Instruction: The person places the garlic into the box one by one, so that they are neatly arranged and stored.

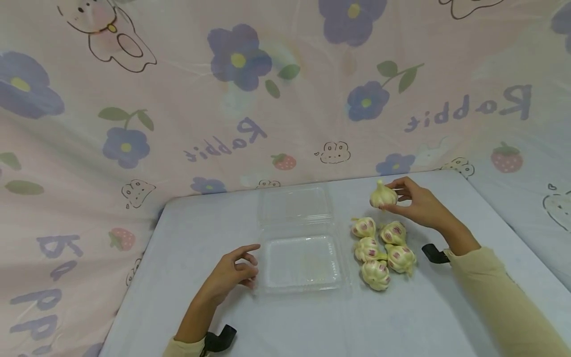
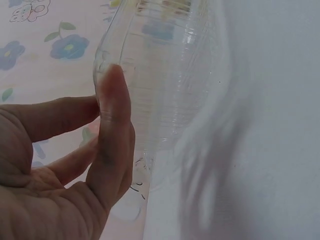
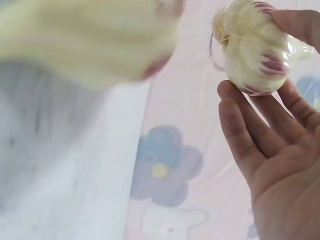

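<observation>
In the head view my right hand [image 1: 415,202] holds a garlic bulb [image 1: 383,196] above the table's far right part. Thumb and fingers pinch the bulb from two sides in the right wrist view, its root end facing left. Several more garlic bulbs [image 1: 368,249] lie grouped to the right of a clear plastic box [image 1: 263,267], whose lid [image 1: 294,206] lies folded back behind it. My left hand [image 1: 232,272] is at the box's left side, fingers loosely bent. In the left wrist view its fingertips [image 2: 114,85] are right at the box's clear edge.
A white-covered table [image 1: 200,223] carries everything. Behind it hangs a pink cloth [image 1: 312,99] printed with flowers and rabbits, which also runs down the left and right sides. In the right wrist view another garlic bulb [image 3: 95,40] looms blurred and close at upper left.
</observation>
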`<state>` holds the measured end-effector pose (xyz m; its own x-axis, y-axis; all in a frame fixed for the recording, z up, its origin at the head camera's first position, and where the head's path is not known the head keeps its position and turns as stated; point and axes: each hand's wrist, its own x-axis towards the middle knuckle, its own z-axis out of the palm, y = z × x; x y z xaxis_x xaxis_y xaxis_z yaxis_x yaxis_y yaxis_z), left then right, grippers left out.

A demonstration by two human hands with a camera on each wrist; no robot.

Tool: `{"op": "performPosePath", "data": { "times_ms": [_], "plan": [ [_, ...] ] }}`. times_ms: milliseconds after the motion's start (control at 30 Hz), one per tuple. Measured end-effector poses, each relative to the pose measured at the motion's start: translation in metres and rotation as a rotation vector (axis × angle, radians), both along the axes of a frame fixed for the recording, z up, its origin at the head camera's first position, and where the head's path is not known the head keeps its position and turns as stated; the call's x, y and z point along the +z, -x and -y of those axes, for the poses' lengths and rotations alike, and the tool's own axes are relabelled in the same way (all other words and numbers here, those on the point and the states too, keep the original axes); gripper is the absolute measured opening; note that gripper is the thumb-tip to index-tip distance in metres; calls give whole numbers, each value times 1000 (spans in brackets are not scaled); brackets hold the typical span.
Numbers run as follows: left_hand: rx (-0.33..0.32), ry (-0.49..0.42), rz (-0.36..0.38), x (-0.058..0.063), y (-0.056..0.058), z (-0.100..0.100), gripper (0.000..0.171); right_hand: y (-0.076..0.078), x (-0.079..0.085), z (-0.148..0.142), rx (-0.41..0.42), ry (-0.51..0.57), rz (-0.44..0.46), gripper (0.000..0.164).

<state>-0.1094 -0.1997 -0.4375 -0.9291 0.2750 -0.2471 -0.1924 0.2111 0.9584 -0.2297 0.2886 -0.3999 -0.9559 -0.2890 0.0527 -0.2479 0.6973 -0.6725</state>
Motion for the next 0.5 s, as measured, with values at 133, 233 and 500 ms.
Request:
{"op": "performPosePath", "data": {
  "times_ms": [133,233,500],
  "plan": [
    [15,-16,7,-1,-1,-2,65,-7,4,13,37,14,-32,66],
    [22,-22,7,-1,-1,-3,65,-13,7,26,53,24,-53,66],
    [60,-29,1,-2,0,-2,63,-25,21,66,102,33,-71,71]
  ]
}}
